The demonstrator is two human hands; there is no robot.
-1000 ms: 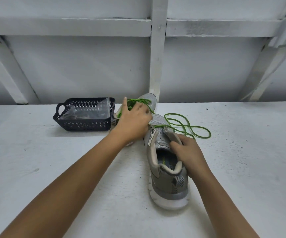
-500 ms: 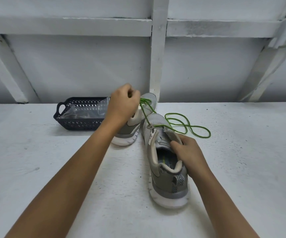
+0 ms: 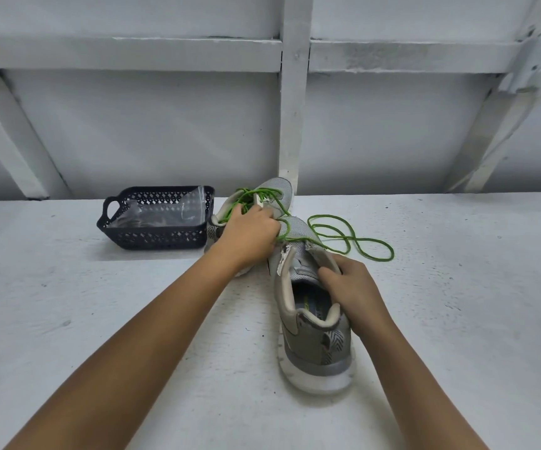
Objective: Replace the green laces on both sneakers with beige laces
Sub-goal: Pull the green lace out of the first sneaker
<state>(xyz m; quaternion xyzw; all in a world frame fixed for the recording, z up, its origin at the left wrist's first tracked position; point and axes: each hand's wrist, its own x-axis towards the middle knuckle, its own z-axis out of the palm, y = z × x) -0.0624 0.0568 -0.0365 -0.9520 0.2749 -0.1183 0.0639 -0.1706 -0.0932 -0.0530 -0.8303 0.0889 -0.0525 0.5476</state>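
Note:
Two grey sneakers stand on the white table. The near sneaker (image 3: 314,336) points away from me, and my right hand (image 3: 350,284) grips its right collar and tongue area. Its green lace (image 3: 350,237) trails in loops on the table to the right. My left hand (image 3: 249,235) is down at the toe end of the near sneaker and pinches that green lace by the eyelets. The far sneaker (image 3: 272,196) lies behind my left hand, with its own green lace (image 3: 249,198) loosely tangled on top. No beige laces are clearly visible.
A dark plastic basket (image 3: 155,237) with a clear plastic bag inside stands at the left, close to the far sneaker. A white wall with beams rises right behind the table's far edge.
Half a second ago my left hand was raised, pulling the green lace up from the near sneaker. It has dropped back down to the eyelets. My right hand kept its hold.

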